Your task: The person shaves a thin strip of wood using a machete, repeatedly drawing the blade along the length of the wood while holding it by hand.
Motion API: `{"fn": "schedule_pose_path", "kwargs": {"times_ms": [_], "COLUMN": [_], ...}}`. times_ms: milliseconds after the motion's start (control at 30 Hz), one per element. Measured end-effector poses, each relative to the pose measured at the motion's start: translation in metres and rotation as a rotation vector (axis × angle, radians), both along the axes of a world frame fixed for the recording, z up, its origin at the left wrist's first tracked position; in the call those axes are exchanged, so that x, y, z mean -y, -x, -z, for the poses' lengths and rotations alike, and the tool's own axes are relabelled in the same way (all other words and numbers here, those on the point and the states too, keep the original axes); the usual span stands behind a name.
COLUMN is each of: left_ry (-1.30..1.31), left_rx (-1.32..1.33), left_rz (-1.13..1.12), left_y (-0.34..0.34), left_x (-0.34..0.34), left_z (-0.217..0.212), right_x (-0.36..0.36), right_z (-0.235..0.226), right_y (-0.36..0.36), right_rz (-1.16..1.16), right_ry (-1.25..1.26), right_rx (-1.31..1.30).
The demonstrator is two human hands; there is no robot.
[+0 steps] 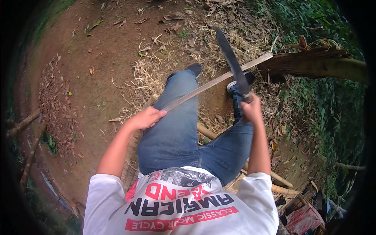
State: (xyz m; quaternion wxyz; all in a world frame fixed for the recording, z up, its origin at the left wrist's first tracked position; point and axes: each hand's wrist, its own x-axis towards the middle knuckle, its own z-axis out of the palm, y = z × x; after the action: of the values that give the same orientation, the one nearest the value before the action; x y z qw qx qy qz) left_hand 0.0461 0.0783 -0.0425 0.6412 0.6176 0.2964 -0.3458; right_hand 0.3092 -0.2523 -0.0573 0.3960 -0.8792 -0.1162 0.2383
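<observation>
A long, thin pale strip of wood or bamboo (206, 85) slants from lower left to upper right across my legs. Its near end is gripped by my left hand (148, 118), fingers closed around it above my left thigh. In my right hand (250, 107) is the handle of a machete (230, 53), its broad dark blade pointing up and away. The blade crosses over the strip near the strip's far part; whether the two touch I cannot tell. The strip's far tip lies by the end of a brown and green trunk (313, 64).
Curly pale shavings (154, 76) and dry leaves cover the ground around my feet. Bamboo poles (280, 184) lie under and behind me on the right. Green plants (333, 105) line the right side. Branches (29, 156) stand at the left edge, and a reddish sack (305, 219) lies lower right.
</observation>
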Motion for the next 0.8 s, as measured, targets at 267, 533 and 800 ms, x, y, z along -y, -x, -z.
{"fn": "schedule_pose_path", "kwargs": {"times_ms": [267, 533, 800], "left_ry": [0.072, 0.026, 0.034], "left_rx": [-0.142, -0.133, -0.142], "left_rz": [0.010, 0.045, 0.036], "left_y": [-0.012, -0.007, -0.015], "left_x": [0.001, 0.000, 0.000], "left_z": [-0.019, -0.014, -0.015], "right_x": [0.003, -0.008, -0.005], "right_z": [0.016, 0.007, 0.028], "right_y": [0.021, 0.026, 0.036], "right_rz": [-0.001, -0.006, -0.019], "right_ry": [-0.008, -0.053, -0.037], "right_rx": [-0.103, -0.155, -0.094]}}
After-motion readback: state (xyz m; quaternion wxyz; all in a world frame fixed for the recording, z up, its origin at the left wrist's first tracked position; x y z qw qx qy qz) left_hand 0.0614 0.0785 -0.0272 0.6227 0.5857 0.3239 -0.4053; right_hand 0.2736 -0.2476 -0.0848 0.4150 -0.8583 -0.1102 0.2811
